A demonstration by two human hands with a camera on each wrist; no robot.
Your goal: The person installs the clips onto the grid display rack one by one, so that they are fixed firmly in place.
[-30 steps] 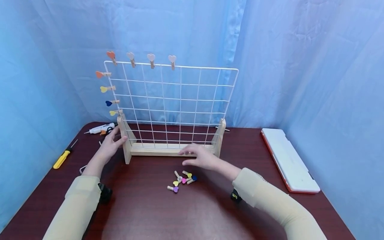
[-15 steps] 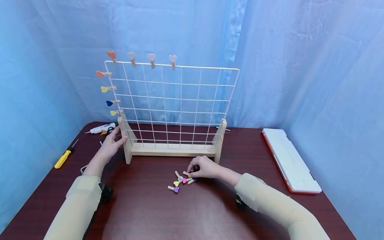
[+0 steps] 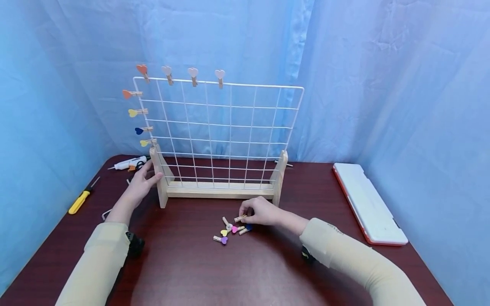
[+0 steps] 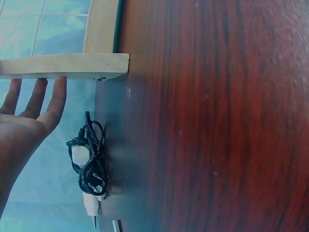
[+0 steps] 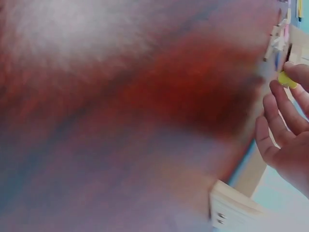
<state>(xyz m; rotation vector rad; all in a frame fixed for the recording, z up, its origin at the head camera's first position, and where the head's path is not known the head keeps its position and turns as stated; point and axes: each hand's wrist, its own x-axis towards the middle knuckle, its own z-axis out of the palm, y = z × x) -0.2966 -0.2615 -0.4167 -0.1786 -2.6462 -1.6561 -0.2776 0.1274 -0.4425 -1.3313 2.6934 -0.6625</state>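
My right hand [image 3: 259, 211] pinches a small wooden clothespin [image 3: 240, 218] between thumb and fingertips, just above the table. Its yellow heart [image 5: 287, 80] shows between the fingertips in the right wrist view. Several more clothespins with hearts lie beside that hand, among them a purple one [image 3: 224, 240], a pink one [image 3: 235, 229] and a dark blue one [image 3: 246, 229]. My left hand [image 3: 140, 185] rests its straight fingertips against the outer side of the left wooden support [image 4: 63, 63]. That support carries a white wire grid [image 3: 230, 126], with heart clothespins clipped along its top and left edges.
At the left lie a yellow screwdriver [image 3: 79, 202] and a white glue gun [image 3: 130, 163] with a black cord [image 4: 91, 159]. A white case with a red edge [image 3: 369, 204] lies on the right. Blue curtains [image 3: 344, 76] hang behind the table.
My right hand has come down from near the grid's base to the pile and now pinches the yellow-heart clothespin, slightly lifted. The left hand has stayed at the support.
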